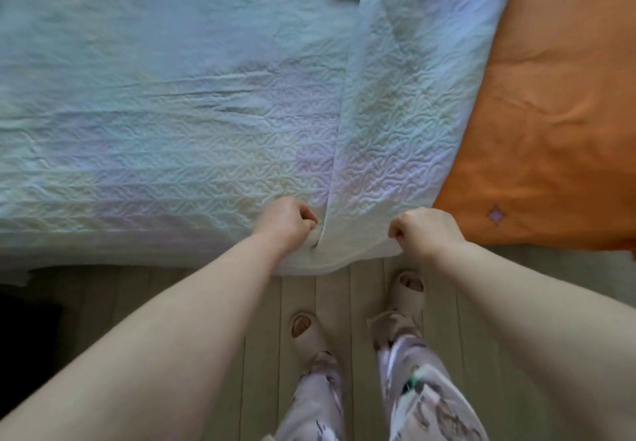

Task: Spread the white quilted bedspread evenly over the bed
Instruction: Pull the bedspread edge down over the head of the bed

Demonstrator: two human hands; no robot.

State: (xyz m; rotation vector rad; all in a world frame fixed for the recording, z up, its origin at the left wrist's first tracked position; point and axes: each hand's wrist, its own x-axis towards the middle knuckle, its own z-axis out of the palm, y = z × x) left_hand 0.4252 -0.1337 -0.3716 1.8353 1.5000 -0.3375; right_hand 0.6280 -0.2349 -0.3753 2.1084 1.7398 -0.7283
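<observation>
The white quilted bedspread (172, 113) covers most of the bed, from the left edge to past the middle. A folded-over strip of it (406, 124) runs from the near edge up toward the far side, lying on top of the flat layer. My left hand (287, 220) grips the bedspread's near edge at the fold. My right hand (423, 230) grips the near corner of the folded strip. Both fists sit at the bed's near edge, a short gap apart.
An orange sheet (557, 113) lies bare on the right part of the bed. Below the bed edge is a pale plank floor (220, 306). My slippered feet (409, 289) stand close to the bed. A dark object (24, 330) sits at the lower left.
</observation>
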